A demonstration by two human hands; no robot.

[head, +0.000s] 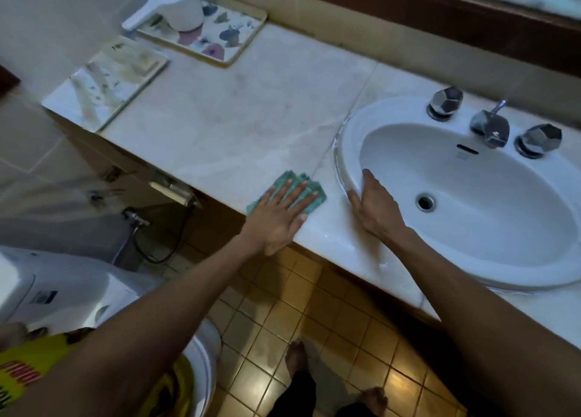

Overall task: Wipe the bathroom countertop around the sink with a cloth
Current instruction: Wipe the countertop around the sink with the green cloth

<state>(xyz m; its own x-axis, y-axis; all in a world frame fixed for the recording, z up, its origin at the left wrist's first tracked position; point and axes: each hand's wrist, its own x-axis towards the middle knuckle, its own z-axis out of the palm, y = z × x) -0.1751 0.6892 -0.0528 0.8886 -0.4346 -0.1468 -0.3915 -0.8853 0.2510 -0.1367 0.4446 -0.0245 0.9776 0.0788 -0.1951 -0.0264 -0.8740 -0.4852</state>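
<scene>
A: What is the left hand (281, 210) doing?

B: Its grip is released: the palm lies flat and the fingers (295, 193) are spread, pressing down on a teal cloth (316, 193) instead of closing around it. The cloth lies on the pale marble surface (226, 115) near the front edge, just left of the sink (471, 196), and its folded edges peek out beyond the fingertips.

A: And the right hand (374, 207)?

B: It grasps nothing. The grip is released too; the hand rests over the sink's left rim, with the thumb inside the basin wall and the fingers along the outer edge where the rim meets the surface.

A: What does the surface look like near the hands?

B: It glistens by the right wrist along the front edge (wet streaks, as far as I can tell). A seam runs diagonally through the marble between the cloth and the sink.

A: And further out?

B: A chrome faucet (492, 127) stands at the back of the sink between two faceted knobs. At the far left corner there is a patterned tray (234, 33) carrying a white dipper (176, 3), and beside it a flat stained slab (107, 80). Below the surface are tan floor tiles (314, 306), bare feet, and a white toilet (63, 291) at lower left.
</scene>
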